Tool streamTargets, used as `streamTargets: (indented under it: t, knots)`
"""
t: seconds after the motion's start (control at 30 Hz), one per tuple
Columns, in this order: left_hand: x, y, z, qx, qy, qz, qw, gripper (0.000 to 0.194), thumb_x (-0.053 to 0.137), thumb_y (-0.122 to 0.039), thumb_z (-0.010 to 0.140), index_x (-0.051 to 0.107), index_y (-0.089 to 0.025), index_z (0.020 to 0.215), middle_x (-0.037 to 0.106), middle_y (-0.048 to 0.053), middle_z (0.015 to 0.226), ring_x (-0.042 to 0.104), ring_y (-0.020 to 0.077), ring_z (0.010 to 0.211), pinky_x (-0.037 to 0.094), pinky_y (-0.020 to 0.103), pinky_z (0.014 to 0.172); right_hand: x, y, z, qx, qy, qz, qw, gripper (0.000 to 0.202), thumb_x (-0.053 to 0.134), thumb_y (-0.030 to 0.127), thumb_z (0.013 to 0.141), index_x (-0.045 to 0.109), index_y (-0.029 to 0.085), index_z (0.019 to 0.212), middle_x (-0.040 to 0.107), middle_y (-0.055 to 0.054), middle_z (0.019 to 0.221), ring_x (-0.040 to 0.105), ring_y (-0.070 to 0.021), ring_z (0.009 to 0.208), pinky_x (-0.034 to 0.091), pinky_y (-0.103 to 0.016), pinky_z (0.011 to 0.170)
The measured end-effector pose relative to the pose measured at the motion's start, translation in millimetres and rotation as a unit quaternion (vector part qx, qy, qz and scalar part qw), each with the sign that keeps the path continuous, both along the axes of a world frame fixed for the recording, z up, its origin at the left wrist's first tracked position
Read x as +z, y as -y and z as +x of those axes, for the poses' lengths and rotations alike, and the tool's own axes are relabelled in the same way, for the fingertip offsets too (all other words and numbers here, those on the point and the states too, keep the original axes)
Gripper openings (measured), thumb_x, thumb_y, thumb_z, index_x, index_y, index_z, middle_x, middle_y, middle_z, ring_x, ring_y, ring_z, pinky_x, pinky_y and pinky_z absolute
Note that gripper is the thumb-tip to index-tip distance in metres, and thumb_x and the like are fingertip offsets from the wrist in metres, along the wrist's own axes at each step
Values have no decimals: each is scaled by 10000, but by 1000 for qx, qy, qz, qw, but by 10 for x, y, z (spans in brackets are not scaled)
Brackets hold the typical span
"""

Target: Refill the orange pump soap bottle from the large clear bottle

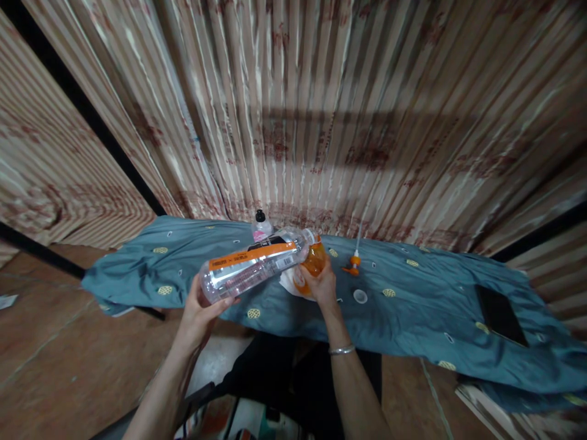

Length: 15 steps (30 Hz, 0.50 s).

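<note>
My left hand (204, 311) is closed round the base of a clear plastic bottle (250, 263) with an orange and silver label. The bottle is tilted, its neck pointing right and its mouth at the top of an orange bottle (315, 258). Whether the two rims touch I cannot tell. My right hand (322, 284) grips the orange bottle, hiding part of it. Something white, perhaps a cloth or paper (288, 284), lies under the orange bottle. To the right, an orange pump head (353, 263) with a long clear tube rests near a small round white cap (360, 296).
A blue-green patterned cloth (403, 324) covers the narrow table. Behind the clear bottle stands a small bottle with a black cap (260, 216). A dark flat phone or tablet (501, 315) lies at the right. A striped curtain (302, 122) hangs behind the table, with dark poles at the sides.
</note>
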<state>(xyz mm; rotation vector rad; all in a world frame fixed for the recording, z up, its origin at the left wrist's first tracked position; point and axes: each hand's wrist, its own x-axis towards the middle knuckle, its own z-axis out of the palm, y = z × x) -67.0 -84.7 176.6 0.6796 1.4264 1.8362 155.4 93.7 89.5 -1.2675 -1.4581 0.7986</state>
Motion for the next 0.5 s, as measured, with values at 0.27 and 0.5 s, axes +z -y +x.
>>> streamTargets:
  t: [0.27,0.5]
  knots:
    - [10,0,113,15,-8,23,1000,956,1055,-311,492,710,-261,1383,753,96,1265,761,263,1007,667,305,730,-24,-28,25,1,-8,3,1000,634,850,503,731,623,247,1265,868,-108,1124,851,-345,1022,686,-469,904]
    - [-40,22,33,1,3,11,1000,980,1066,-272,437,698,-249,1345,740,86,1272,751,266,1045,679,303,730,-16,-10,20,-2,-14,-2,1000,636,833,523,723,625,245,1255,864,-117,1135,846,-358,1050,688,-476,906]
